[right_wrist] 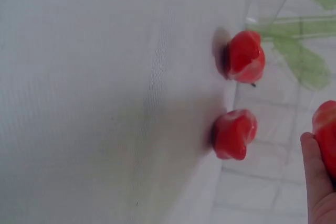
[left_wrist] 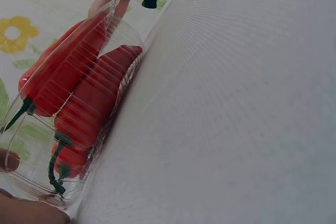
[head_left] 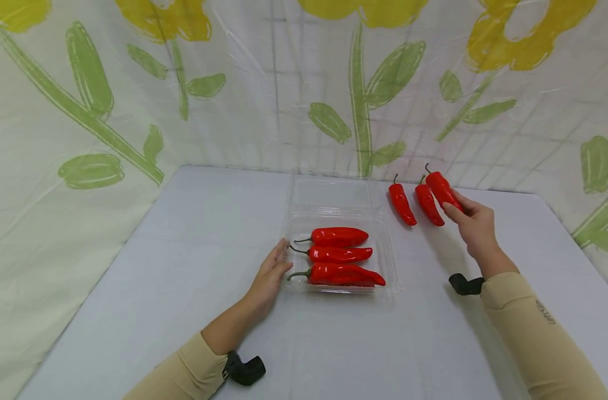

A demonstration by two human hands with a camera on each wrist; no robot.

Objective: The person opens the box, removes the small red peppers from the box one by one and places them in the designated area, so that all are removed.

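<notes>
A clear plastic clamshell box [head_left: 391, 250] stands on the table with its lid laid back. Three red peppers lie side by side in it: a back one [head_left: 340, 237], a middle one [head_left: 341, 255] and a front one [head_left: 348, 274], stems to the left. My left hand [head_left: 269, 275] holds the box's left end, thumb at the rim. At the back right, my right hand [head_left: 476, 222] grips a red pepper [head_left: 440, 188] by its lower end, stem pointing away. Just left of it, two more peppers lie on the table, one nearer [head_left: 428, 204] and one farther left [head_left: 402, 204].
The open lid [head_left: 331, 193] reaches toward the table's back edge. A white cloth covers the table [head_left: 194, 222]. Behind it hangs a curtain [head_left: 254, 111] with printed yellow flowers. Dark devices are worn at the left wrist [head_left: 246, 371] and right wrist [head_left: 466, 284].
</notes>
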